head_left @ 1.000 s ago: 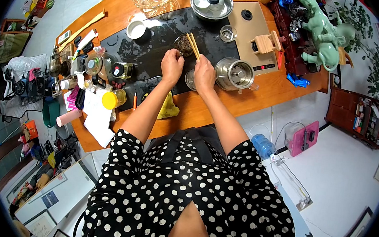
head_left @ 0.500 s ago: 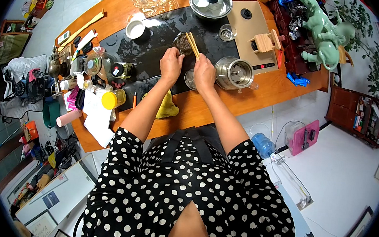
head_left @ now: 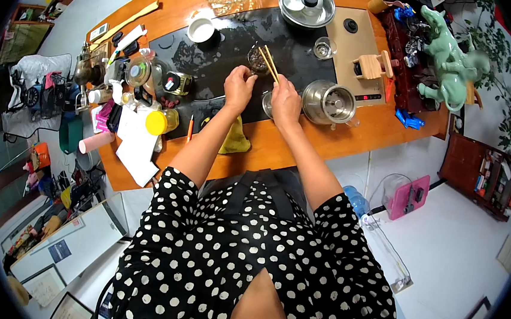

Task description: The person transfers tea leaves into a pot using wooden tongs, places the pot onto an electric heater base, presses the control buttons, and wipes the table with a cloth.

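Note:
A small round glass bowl (head_left: 254,64) with dark tea leaves in it is over the wet black tea tray (head_left: 215,67). My left hand (head_left: 238,91) is closed at its near left edge, thumb and fingertips on the rim. My right hand (head_left: 286,105) holds a pair of thin wooden chopsticks (head_left: 267,61), their tips apart and over the bowl's right side. Beside my right hand sits a glass lid or dish (head_left: 267,104), partly hidden by the hand. A steel-and-glass kettle (head_left: 330,102) stands just right of that hand.
A white cup (head_left: 201,30), a lidded pot (head_left: 307,5) and a small glass cup (head_left: 324,48) stand farther back. Jars, including a yellow-lidded one (head_left: 161,122), crowd the left. A yellow cloth (head_left: 235,139) lies at the front edge; a green figurine (head_left: 443,60) stands right.
My view has shifted, so the table appears farther right. Both hands stay at the bowl, and the chopstick tips remain over it. The bowl has come slightly nearer to me.

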The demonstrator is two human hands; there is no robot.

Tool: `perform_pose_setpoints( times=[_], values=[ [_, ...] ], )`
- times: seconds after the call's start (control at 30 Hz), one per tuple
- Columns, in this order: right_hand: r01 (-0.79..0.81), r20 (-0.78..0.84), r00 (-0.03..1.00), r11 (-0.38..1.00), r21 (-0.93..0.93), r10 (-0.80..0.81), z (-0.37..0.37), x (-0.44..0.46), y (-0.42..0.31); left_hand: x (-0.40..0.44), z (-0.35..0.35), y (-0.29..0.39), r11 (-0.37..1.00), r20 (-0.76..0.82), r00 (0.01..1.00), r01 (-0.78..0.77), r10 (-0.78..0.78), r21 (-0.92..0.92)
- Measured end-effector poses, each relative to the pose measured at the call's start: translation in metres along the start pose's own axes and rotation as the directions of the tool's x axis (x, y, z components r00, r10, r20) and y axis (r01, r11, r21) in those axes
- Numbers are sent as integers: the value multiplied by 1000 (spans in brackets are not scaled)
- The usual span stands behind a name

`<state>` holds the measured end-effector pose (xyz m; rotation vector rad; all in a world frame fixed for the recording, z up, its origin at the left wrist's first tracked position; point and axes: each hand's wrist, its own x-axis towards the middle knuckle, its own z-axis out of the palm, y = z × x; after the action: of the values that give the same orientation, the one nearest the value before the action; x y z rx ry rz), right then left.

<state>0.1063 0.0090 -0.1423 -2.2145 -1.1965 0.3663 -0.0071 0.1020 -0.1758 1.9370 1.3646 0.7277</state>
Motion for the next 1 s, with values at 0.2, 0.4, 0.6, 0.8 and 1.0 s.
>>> perform_pose_setpoints(
  times=[0.2,0.4,0.6,0.8,1.0],
  values=[
    [25,59,998,1000,-9,-25,-8,-8,-1,-5,-2,-18,998,34,998,54,-53,-22],
    [42,60,997,986,163,-53,-24,-6,-3,-5,-6,-23,994,74,994,90,-86,-59],
    [-183,244,966,891,416,84,-47,-7,-5,-2,-6,-29,993,88,992,96,-90,-63],
    [-273,269,955,729,628,125,-59,-30,-4,-18,-17,-19,995,13,995,99,-99,-6],
    [-359,304,933,543,759,192,-92,-43,-25,-3,-27,47,910,-138,900,-414,414,31]
  ],
)
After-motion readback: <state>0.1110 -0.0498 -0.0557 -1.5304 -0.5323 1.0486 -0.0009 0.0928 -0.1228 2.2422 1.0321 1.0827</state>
